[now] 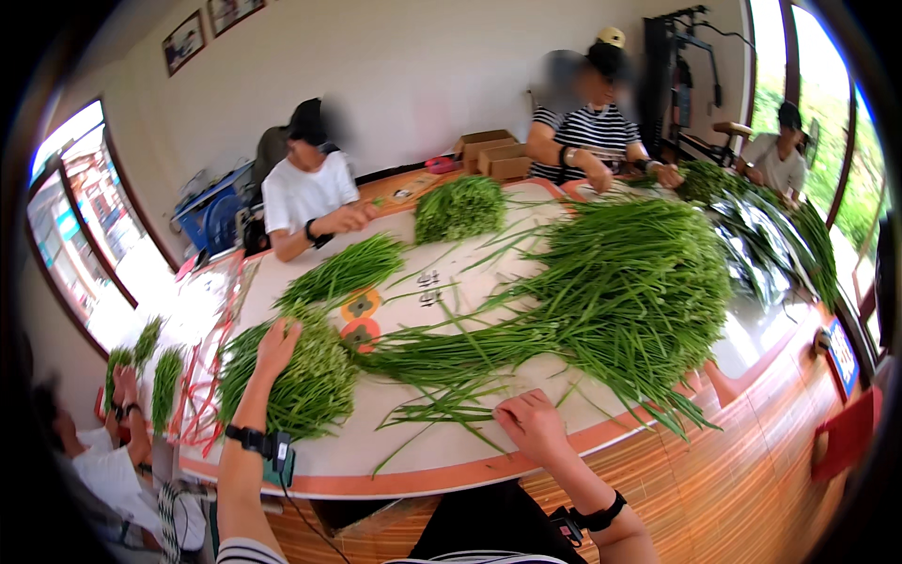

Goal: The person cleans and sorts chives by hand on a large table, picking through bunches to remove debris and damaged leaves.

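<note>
My left hand (276, 348) lies at the top of a heap of long green chive stems (315, 390) with pale buds, on the table's left side. Its fingers are closed at the stems, partly hidden among them. To the right, close to the table's front edge, my right hand (534, 425) is closed, fingertips pinching at the ends of a few loose chive stems (442, 410). A band of stems (451, 352) runs from between my hands into a much larger chive pile (639, 282) at the right.
Across the white table (413, 461) sit a person in white (308, 188) and one in a striped shirt (601, 132). Smaller chive bunches (458, 209) lie before them. Red ties (199, 385) hang over the left edge. More people are at far left and far right; a red stool (846, 434) stands right.
</note>
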Demonstrator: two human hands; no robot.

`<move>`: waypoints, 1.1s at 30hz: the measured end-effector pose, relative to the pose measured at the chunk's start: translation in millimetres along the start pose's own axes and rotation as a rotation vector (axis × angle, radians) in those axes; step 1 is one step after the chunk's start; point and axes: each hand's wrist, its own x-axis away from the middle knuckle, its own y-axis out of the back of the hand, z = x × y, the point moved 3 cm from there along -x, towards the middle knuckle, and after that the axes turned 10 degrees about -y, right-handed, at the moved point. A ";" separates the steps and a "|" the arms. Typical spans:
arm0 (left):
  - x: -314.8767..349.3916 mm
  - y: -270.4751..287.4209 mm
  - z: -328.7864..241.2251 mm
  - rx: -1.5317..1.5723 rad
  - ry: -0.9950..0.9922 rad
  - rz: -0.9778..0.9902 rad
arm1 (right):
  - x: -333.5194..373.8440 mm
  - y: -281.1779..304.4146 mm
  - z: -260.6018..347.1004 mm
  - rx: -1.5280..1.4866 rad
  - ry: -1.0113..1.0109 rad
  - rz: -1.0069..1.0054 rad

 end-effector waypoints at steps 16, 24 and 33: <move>3.7 17.7 -55.2 -0.201 -0.207 0.042 | 3.2 -3.6 -10.4 -0.040 0.038 -0.008; 77.8 71.4 -200.1 0.307 -0.289 -0.014 | 2.1 -0.1 -9.8 -0.026 0.057 -0.037; 108.4 -24.8 -268.7 0.037 -0.613 0.464 | 2.3 -1.7 -9.9 -0.045 0.001 0.006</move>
